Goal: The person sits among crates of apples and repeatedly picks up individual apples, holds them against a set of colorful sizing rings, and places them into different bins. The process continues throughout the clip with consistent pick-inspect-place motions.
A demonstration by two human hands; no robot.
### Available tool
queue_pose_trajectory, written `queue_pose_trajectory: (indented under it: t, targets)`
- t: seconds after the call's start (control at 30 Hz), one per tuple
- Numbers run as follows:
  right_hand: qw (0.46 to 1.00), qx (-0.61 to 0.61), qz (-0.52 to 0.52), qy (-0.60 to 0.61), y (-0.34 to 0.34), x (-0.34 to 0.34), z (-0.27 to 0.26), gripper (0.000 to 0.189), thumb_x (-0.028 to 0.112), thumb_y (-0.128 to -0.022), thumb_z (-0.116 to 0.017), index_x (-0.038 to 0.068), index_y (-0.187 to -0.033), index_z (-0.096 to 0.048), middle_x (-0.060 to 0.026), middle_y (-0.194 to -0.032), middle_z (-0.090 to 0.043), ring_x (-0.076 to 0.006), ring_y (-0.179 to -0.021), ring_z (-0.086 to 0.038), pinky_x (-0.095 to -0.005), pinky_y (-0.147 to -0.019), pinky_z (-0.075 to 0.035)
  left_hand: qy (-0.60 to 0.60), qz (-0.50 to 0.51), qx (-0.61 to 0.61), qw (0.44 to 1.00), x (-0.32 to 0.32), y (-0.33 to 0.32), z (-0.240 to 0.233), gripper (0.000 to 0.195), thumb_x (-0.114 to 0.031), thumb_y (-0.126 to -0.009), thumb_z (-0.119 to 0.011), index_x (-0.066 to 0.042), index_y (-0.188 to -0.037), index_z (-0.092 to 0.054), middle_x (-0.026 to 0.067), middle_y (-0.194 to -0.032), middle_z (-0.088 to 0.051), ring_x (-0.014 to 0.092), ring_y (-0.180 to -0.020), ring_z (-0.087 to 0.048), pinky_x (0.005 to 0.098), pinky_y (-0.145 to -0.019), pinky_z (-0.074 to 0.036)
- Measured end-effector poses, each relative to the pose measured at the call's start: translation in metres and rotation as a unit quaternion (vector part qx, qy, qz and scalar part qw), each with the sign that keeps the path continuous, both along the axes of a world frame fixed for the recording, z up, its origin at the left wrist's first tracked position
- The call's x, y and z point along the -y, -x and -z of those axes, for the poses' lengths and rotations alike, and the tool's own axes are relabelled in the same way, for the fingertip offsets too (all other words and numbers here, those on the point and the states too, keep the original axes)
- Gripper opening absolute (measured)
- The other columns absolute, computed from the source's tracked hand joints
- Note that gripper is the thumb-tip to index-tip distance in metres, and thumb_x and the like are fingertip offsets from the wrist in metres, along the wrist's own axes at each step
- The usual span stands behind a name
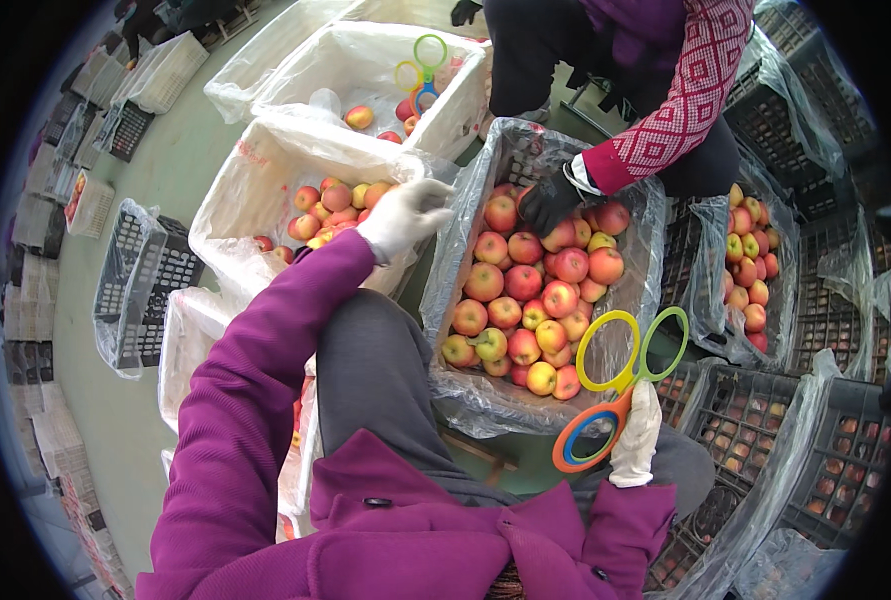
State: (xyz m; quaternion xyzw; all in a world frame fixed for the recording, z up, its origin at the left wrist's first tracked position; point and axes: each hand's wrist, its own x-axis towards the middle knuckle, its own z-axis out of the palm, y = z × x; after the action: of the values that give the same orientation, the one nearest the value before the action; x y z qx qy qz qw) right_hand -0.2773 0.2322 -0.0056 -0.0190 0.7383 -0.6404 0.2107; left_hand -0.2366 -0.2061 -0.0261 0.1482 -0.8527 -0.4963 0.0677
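My left hand [408, 216], in a white glove, hangs over the near right rim of a white plastic-lined crate [224, 199] of apples. Nothing shows between its fingers, which are slightly curled and apart. My right hand [638, 435], also gloved in white, grips a fruit sizing gauge [628, 381] with yellow, green, orange and blue rings. The gauge is over the near right corner of a crate [453, 247] lined with clear plastic. Red and yellow apples [524, 281] fill much of that crate, right in front of me.
Opposite me, a person's black-gloved hand [550, 201] reaches into the apples. Another sizing gauge [428, 79] rests at a farther white crate [288, 94] holding a few apples. Dark crates with apples in dividers [745, 427] stand at right. An empty-looking black crate [145, 277] sits on the floor at left.
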Motion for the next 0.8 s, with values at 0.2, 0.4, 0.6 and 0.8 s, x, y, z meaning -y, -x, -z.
queue_pose_trajectory:
  t: [0.2,0.4,0.6,0.8]
  targets:
    - [0.936,-0.305,-0.003,-0.176,-0.001,-0.024,0.015,0.039,0.028,-0.096,-0.049,-0.004,-0.12,-0.051,-0.014,-0.108,-0.057,-0.0189,-0.092,-0.056,-0.0306,-0.082,-0.046,0.161,0.215,0.138,0.953,-0.098,0.07,0.014,0.047,-0.025,-0.074,-0.071,-0.006,-0.116,-0.059,0.018,-0.104,-0.064,0.032,-0.098,-0.063,0.0378,-0.086,-0.05]
    - [0.961,-0.228,0.034,-0.152,-0.002,-0.03,0.006,0.042,0.027,-0.096,-0.049,-0.006,-0.122,-0.049,-0.0178,-0.115,-0.053,-0.0199,-0.098,-0.054,-0.0326,-0.085,-0.046,0.166,0.208,0.116,0.957,-0.174,0.086,0.095,0.077,-0.028,-0.066,-0.079,-0.005,-0.13,-0.043,0.0212,-0.117,-0.053,0.036,-0.107,-0.056,0.0403,-0.092,-0.046]
    - [0.993,0.056,0.082,0.064,0.004,-0.014,-0.025,0.029,0.031,-0.098,-0.045,0.002,-0.098,-0.053,-0.0017,-0.084,-0.053,-0.0093,-0.075,-0.049,-0.0237,-0.067,-0.041,0.104,-0.038,0.099,0.989,-0.23,0.098,0.147,0.072,-0.028,-0.063,-0.082,-0.002,-0.121,-0.047,0.0202,-0.116,-0.054,0.035,-0.106,-0.055,0.0376,-0.094,-0.045]
    - [0.995,0.041,0.087,0.01,0.001,-0.017,-0.025,0.036,0.032,-0.098,-0.045,-0.001,-0.112,-0.052,-0.0098,-0.101,-0.054,-0.0167,-0.086,-0.054,-0.0303,-0.076,-0.046,-0.36,-0.028,0.154,0.92,-0.199,0.086,0.135,0.06,-0.029,-0.075,-0.076,-0.003,-0.12,-0.047,0.0109,-0.117,-0.057,0.023,-0.106,-0.057,0.0379,-0.089,-0.051]
